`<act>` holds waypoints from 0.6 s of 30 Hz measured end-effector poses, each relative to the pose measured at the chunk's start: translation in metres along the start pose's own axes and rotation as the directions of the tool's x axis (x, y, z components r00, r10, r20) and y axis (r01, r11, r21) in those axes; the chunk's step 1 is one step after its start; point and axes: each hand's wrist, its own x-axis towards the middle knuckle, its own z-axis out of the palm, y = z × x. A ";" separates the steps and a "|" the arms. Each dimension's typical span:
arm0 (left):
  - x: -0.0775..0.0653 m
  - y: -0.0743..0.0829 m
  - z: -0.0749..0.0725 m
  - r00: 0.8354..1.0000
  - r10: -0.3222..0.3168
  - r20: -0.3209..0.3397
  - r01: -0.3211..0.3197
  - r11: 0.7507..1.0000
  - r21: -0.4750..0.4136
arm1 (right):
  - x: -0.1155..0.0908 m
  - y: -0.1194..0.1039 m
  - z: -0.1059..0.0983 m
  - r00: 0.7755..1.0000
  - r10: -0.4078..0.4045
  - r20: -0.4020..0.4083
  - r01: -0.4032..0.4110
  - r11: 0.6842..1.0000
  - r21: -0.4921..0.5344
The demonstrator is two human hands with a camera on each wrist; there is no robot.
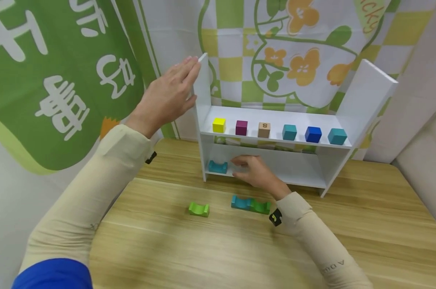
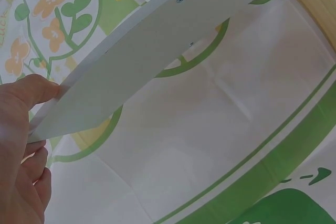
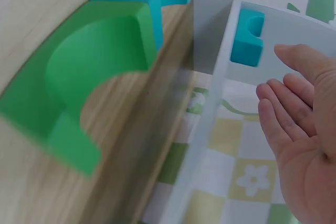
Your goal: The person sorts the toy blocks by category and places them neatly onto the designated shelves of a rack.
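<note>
My left hand (image 1: pixel 167 92) holds the top of the left side panel of a white two-tier shelf (image 1: pixel 270 158). In the left wrist view its thumb and fingers lie on either side of the panel's edge (image 2: pixel 105 77). At the lower tier my right hand (image 1: pixel 255 170) has its fingers apart, with nothing between them. Just left of its fingertips sits a blue U-shaped block (image 1: pixel 218 167), at the left end of that tier. The right wrist view shows the same blue block (image 3: pixel 248 38) apart from the thumb and fingers.
On the wooden table (image 1: pixel 203 249) a light green U-shaped block (image 1: pixel 199 209) lies left of a touching pair, one blue (image 1: pixel 241 203), one green (image 1: pixel 260 206). Along the upper tier stand several cubes, from yellow (image 1: pixel 219 125) to teal (image 1: pixel 337 137). A patterned curtain (image 1: pixel 232 24) hangs behind.
</note>
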 end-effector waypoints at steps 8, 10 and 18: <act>0.000 0.001 0.000 1.000 0.007 -0.005 -0.007 1.000 -0.002 | -0.039 -0.002 -0.025 0.994 -0.066 0.083 0.077 0.988 -0.132; 0.000 0.001 -0.001 1.000 0.009 -0.002 -0.009 1.000 0.000 | -0.051 0.000 -0.029 0.993 -0.060 0.106 0.074 0.988 -0.136; 0.000 0.001 -0.001 1.000 0.013 -0.006 -0.013 1.000 0.010 | -0.090 0.015 -0.035 0.988 0.024 0.149 0.000 0.987 -0.158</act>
